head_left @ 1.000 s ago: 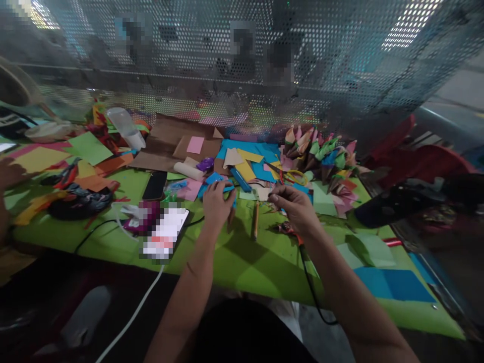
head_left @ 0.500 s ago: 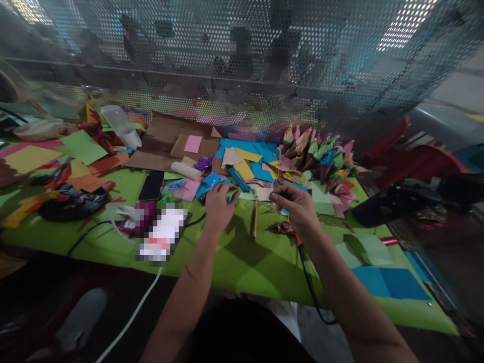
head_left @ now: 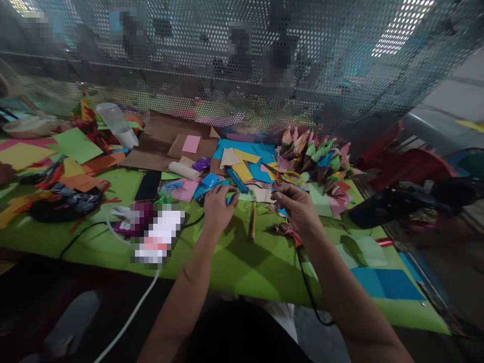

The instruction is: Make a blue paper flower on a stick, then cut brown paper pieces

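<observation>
Fingers (head_left: 280, 197) of the right hand (head_left: 300, 207) are brought together at thumb and forefinger; whether something thin is held between them cannot be told. Fingers of the left hand (head_left: 219, 207) are curled downward, with thumb and forefinger parted by a narrow gap; their grip is partly hidden, so nothing held can be made out for certain. Between the hands a yellow-brown stick (head_left: 253, 222) is laid, pointed toward the near edge of the green bench (head_left: 242, 275). Just beneath the right hand, an orange-handled tool (head_left: 289, 232) is seen, with a black cord (head_left: 308, 297) hung over the near edge. Crumpled blue material (head_left: 210, 180) is placed just beyond the left hand, with a blue bar (head_left: 237, 180) to its right. Farther left, a lit phone (head_left: 161, 236) and a dark phone (head_left: 148, 185) are set down. Paper flowers (head_left: 319, 151) are clustered at far right, and brown card (head_left: 159, 143) is spread at far left. Behind everything, a perforated screen (head_left: 204, 60) is raised.
</observation>
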Available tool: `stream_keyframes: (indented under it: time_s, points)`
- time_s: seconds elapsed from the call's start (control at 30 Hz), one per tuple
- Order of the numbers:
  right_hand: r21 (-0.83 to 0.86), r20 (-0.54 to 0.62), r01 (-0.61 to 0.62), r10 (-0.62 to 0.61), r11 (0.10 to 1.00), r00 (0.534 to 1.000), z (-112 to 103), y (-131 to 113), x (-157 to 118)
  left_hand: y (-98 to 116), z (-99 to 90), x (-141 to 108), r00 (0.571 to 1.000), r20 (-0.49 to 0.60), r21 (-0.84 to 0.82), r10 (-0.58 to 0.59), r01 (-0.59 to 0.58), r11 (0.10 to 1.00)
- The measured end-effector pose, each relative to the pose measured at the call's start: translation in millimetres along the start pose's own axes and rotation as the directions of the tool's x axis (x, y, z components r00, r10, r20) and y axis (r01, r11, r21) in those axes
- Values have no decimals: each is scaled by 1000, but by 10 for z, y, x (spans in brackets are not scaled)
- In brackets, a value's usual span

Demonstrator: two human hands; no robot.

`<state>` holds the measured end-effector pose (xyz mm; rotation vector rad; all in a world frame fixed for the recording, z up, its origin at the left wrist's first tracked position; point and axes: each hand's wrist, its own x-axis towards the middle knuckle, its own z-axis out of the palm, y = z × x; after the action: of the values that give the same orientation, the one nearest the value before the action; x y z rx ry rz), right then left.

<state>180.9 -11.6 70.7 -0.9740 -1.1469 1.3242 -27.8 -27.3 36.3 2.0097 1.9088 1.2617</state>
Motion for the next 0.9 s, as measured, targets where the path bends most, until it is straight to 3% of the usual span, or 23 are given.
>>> stream_keyframes:
  time_s: [0.27, 0.9]
  points:
    - [60, -25, 34, -33, 998, 999, -14, -6, 1, 16, -19, 12, 1000, 25, 1, -9, 9, 1000]
    - [44, 67, -17, 15, 999, 998, -17, -13, -1, -2, -1, 6, 1000, 13, -2, -12, 12, 1000]
